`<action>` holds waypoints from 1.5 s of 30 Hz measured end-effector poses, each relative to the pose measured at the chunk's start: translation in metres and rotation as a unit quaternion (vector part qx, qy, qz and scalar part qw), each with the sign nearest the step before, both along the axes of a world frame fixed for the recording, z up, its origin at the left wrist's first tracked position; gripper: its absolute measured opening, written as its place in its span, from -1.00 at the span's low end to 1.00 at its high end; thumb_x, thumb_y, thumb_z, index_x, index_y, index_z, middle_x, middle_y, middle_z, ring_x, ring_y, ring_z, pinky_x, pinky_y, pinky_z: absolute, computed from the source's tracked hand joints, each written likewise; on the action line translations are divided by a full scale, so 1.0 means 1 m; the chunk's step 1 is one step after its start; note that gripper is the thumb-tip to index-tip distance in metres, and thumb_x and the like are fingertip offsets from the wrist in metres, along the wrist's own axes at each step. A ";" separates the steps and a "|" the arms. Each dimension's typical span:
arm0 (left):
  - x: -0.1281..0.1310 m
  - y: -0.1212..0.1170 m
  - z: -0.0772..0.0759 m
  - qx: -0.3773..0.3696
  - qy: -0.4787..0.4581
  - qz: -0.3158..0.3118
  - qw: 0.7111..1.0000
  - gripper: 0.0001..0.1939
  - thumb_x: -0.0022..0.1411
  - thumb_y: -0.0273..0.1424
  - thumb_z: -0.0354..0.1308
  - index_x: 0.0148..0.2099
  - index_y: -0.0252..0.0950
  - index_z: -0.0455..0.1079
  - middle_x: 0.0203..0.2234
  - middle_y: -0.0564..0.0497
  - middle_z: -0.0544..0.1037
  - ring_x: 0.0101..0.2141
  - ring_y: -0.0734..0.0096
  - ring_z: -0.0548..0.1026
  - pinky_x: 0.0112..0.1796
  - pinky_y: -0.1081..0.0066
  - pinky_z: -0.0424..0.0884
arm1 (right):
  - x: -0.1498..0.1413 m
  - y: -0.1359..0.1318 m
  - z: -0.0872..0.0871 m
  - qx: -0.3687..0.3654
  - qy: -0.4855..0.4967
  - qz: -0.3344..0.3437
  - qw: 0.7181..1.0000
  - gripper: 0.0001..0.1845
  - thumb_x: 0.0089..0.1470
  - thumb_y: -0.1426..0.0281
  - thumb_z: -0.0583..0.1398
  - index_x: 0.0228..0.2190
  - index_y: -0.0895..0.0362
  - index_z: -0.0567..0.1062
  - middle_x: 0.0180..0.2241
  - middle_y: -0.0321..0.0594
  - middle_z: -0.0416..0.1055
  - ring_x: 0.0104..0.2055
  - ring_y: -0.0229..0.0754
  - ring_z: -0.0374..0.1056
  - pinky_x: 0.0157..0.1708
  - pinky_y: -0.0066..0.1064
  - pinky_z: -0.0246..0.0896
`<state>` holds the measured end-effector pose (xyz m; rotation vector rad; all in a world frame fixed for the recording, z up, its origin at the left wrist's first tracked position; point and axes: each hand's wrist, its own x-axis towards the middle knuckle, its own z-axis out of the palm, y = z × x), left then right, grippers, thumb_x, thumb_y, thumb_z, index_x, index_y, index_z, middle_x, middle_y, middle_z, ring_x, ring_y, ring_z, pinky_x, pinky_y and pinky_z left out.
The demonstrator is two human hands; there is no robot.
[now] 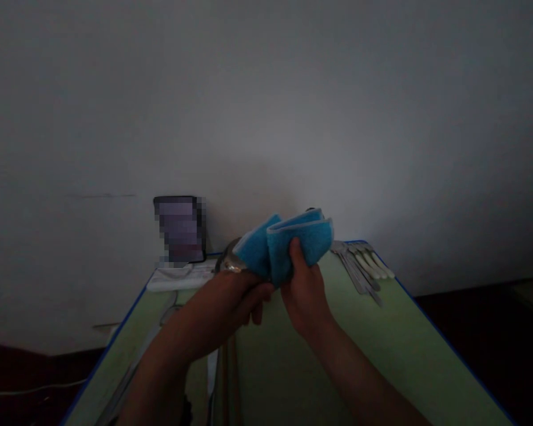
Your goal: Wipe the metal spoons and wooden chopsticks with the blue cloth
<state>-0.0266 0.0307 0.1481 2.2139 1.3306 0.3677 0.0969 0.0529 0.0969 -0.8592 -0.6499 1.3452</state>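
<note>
A folded blue cloth (299, 245) is raised over the middle of the table, bunched between my two hands. My right hand (304, 290) is closed on it, with the thumb pressed against its near face. My left hand (237, 299) is closed just to the left, its fingers curled at the cloth's lower edge; what they grip is mostly hidden. Right behind the left hand shows a rounded shiny metal thing (230, 260), partly covered by cloth and hand. Whether I hold it or it rests on the table, I cannot tell.
Several utensils with cream handles (372, 262) and slim metal cutlery (355, 272) lie at the table's back right. A phone-like screen (180, 228) leans on the wall, behind a white folded thing (177, 279). A knife (212, 373) and wooden sticks (231, 378) lie near the front.
</note>
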 end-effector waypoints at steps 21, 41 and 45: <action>-0.033 -0.032 0.025 0.064 -0.051 0.090 0.993 -0.62 0.27 -0.18 -0.17 -0.48 -0.25 0.27 -0.66 0.13 0.34 -0.60 0.48 0.33 -0.54 0.52 0.26 | 0.055 0.009 0.029 0.104 -0.212 0.038 0.971 -0.65 -0.05 0.15 0.18 -0.31 0.15 0.50 -0.38 -0.30 0.48 -0.29 -0.21 0.35 -0.22 -0.40 0.22; -0.010 -0.024 0.031 0.081 -0.090 0.138 0.983 -0.77 0.06 -0.14 0.12 -0.37 -0.16 0.48 -0.51 0.13 0.57 -0.49 0.42 0.45 -0.48 0.53 0.30 | 0.133 0.002 0.056 0.207 -0.521 0.173 0.809 -0.77 -0.04 0.26 0.17 -0.36 0.11 0.53 -0.40 -0.25 0.50 -0.37 -0.15 0.35 -0.36 -0.35 0.25; -0.005 -0.022 0.031 0.070 -0.068 0.154 0.983 -0.77 0.02 -0.14 0.16 -0.45 -0.17 0.48 -0.56 0.14 0.57 -0.53 0.43 0.45 -0.49 0.51 0.28 | 0.134 0.000 0.057 0.207 -0.562 0.195 0.777 -0.77 -0.09 0.25 0.22 -0.40 0.11 0.54 -0.46 -0.27 0.49 -0.43 -0.17 0.35 -0.44 -0.39 0.23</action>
